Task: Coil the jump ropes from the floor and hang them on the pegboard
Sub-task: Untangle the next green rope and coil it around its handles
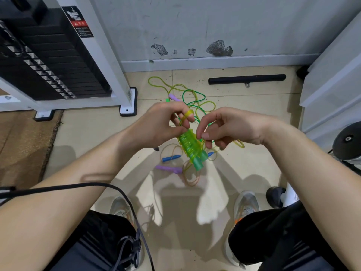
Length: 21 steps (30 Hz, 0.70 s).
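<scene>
**Tiled gym floor, loose ropes under two busy hands**

Beige floor tiles (97,137) fill the lower view, with a brown mat (23,143) at the left. Nearest the camera, a black cable (117,190) crosses over the left forearm and drops past the knee. Two grey shoes (246,202) stand apart on the tiles.

Above them, the green jump rope (190,145) is held in the air between both hands, its two translucent handles lying side by side. The left hand (164,122) has a closed grip on the cord at the handles' top, with one yellowish loop around a fingertip. The right hand (230,128) pinches the cord between thumb and fingers just beside the handles.

Below and beyond lie a blue handle (172,158), a purple handle (170,169) and tangled cords (195,100), partly hidden by the hands. Farther off, a black bar (247,79) lies near the scuffed wall (195,26). A weight stack (48,61) stands at the far left.
</scene>
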Available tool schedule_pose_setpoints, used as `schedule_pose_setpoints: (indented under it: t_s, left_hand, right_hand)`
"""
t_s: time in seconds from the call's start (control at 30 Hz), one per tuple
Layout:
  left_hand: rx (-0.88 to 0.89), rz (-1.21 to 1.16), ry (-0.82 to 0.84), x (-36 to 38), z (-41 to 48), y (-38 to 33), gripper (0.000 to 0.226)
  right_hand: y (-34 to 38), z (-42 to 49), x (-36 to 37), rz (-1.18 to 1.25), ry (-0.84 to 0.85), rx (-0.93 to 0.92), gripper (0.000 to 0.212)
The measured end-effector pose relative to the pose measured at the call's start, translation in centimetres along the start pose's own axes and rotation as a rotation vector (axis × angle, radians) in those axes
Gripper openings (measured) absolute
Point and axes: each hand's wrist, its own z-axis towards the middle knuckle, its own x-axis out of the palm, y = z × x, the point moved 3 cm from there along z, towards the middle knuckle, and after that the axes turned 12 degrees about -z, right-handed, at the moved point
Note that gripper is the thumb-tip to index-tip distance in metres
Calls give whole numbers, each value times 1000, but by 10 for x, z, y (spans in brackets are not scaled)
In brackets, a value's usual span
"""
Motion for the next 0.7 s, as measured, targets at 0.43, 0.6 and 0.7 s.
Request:
schedule_pose_setpoints:
  t_s: [0.43,0.6,0.7]
  left_hand:
    - [-32,-49,49,1,-6,-3,26]
    - [-20,-133,19,-5,-6,0,24]
    - [-31,-170,2,-7,-6,2,25]
  right_hand:
    - [-4,-6,14,497,368,50,40]
    - [-5,-4,19,510,350,-65,26]
    - [-5,-2,21,527,320,-127,29]
